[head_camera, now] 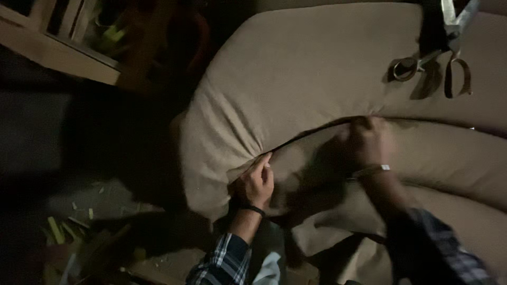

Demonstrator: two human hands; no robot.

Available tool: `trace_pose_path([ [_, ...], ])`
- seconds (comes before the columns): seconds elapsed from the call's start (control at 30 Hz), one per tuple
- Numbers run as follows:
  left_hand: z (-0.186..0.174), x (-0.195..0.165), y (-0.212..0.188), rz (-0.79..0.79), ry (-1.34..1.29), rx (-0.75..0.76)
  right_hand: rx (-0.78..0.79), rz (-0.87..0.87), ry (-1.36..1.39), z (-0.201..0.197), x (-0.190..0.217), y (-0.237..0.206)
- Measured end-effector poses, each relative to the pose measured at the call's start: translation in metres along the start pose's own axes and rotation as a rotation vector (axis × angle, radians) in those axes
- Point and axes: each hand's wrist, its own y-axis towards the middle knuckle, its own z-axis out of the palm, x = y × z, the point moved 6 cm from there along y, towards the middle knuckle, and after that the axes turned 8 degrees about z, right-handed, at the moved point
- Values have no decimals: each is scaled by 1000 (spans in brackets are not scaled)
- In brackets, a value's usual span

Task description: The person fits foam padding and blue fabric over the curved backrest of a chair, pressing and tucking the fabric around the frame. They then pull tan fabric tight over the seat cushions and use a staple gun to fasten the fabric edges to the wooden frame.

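1. The left hand pinches a gathered fold of tan fabric on the upholstered cushion, fingers curled nearly closed.
2. The right hand, blurred, presses on the fabric seam; its grip cannot be told.
3. Scissors lie on the fabric, well apart from both hands.

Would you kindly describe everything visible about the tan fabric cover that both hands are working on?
The tan fabric cover looks like plain woven cloth stretched over a large rounded cushion. It gathers into wrinkles near the left hand, whose fingers pinch its edge. A dark seam line curves across to the right hand, which presses on it. Scissors lie on its upper right. Dim light hides finer detail.
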Motion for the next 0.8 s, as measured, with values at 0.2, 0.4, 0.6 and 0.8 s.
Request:
trace_pose_path([
  [0.2,-7,10,-5,-1,-3,-38,-212,-539,95,-20,198,-106],
  [0.4,-11,13,-7,-56,6,74,-175,-598,456,-91,210,-131],
  [0.6,-44,2,-6,-157,-142,283,-269,-597,491,-107,208,-138],
  [0.8,-90,-13,14,-143,-272,180,-200,-719,487,-92,212,-140],
])
